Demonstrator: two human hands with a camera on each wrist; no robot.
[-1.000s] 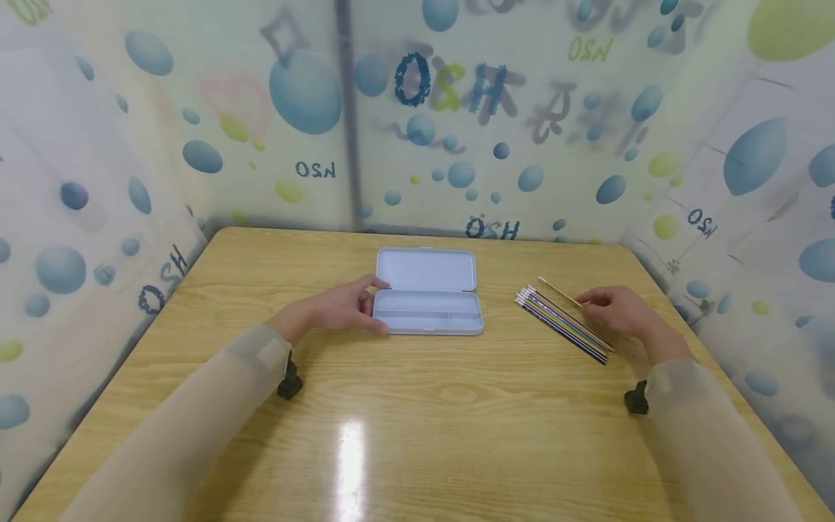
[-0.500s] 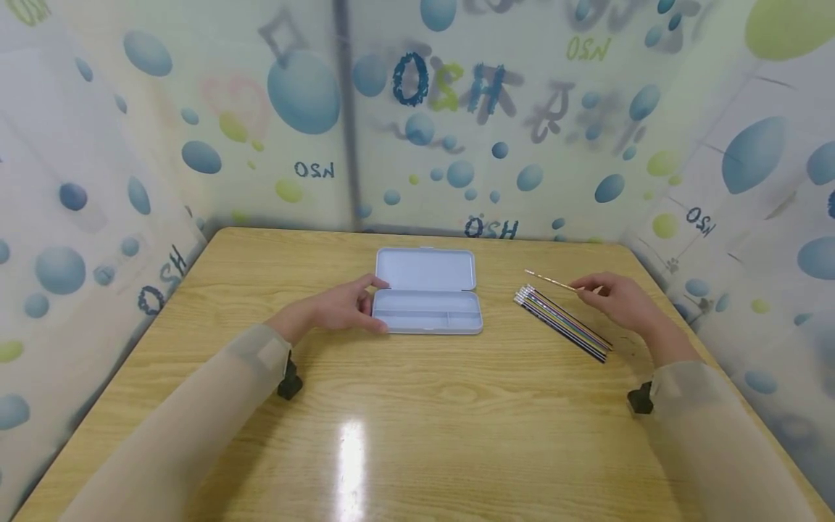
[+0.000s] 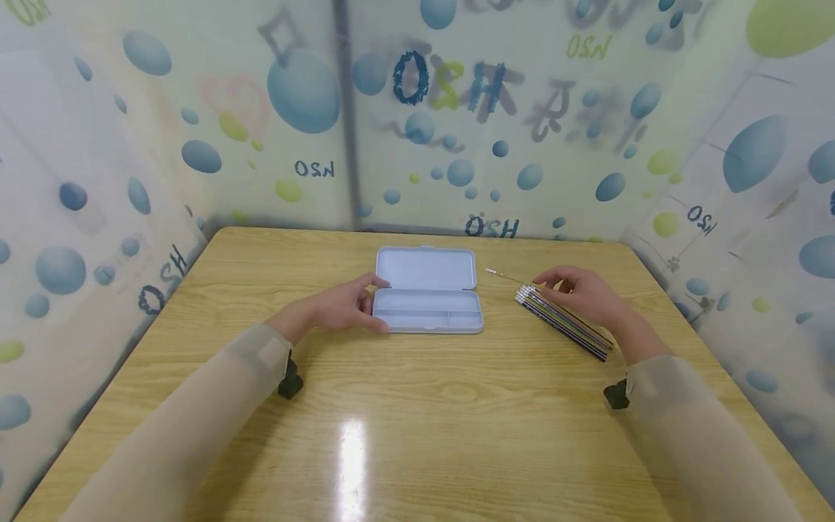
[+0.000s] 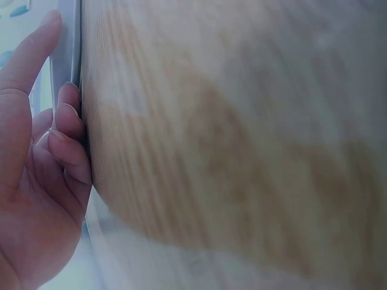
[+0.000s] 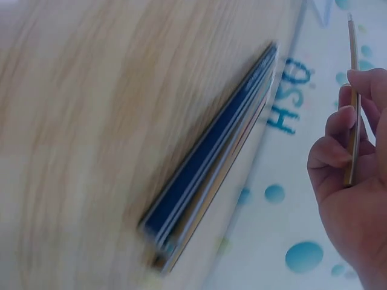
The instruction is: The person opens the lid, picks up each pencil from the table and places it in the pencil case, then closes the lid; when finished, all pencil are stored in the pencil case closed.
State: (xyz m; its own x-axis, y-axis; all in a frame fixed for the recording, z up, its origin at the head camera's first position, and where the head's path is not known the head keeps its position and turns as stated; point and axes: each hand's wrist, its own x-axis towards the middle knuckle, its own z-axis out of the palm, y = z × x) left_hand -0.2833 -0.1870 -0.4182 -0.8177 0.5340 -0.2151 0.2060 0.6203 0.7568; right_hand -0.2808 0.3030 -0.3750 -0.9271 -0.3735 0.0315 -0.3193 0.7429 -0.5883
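Right wrist view shows your right-hand grip (image 5: 354,214) pinching a slim, straight pencil (image 5: 354,130) near a row of slender, glossy pencils (image 3: 565,324) on the wood-grained table (image 3: 430,406), while head view shows your left-hand grip (image 3: 339,304) clasping a pale, rectangular, open case (image 3: 427,299).

Open case (image 3: 417,299), gold pencil (image 3: 507,276), pencil bundle (image 3: 561,321)

- Even, diffuse light fills the head view; white glare streaks the wooden table (image 3: 457,442).
- Soft shadow edges the left sleeve (image 3: 189,420).
- Bundled pencils (image 5: 211,145) blur in the right wrist view.
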